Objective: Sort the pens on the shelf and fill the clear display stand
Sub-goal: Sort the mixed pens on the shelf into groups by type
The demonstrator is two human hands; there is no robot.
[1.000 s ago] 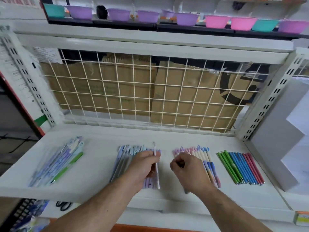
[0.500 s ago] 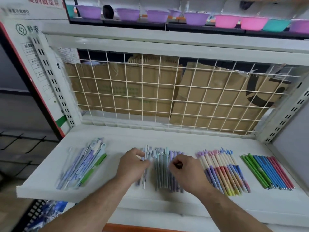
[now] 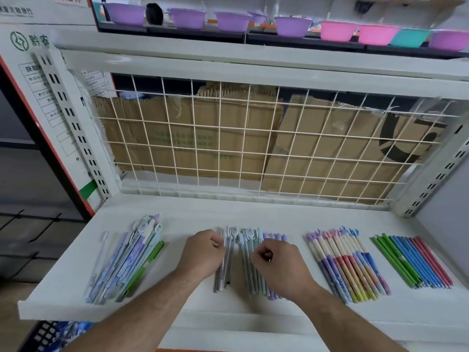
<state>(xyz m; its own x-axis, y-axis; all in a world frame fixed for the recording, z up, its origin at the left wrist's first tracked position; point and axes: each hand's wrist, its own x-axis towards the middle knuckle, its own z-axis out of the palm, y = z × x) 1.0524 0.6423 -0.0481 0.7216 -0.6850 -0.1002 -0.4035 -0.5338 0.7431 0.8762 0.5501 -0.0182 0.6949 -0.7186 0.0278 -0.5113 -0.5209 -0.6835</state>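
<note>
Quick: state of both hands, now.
Left hand: curled, pinching middle-pile pens at their left edge.
Right hand: curled over the same pens; whether it holds one cannot be told.

coloured bowls (image 3: pixel 291 27), cardboard (image 3: pixel 203 156) behind wire grid (image 3: pixel 245 127)

Head-worn view, forward and down, near the shelf (image 3: pixel 253 214).

Matt white shelf (image 3: pixel 253 214); wire grid (image 3: pixel 243 138); torn cardboard (image 3: pixel 193 138).
</note>
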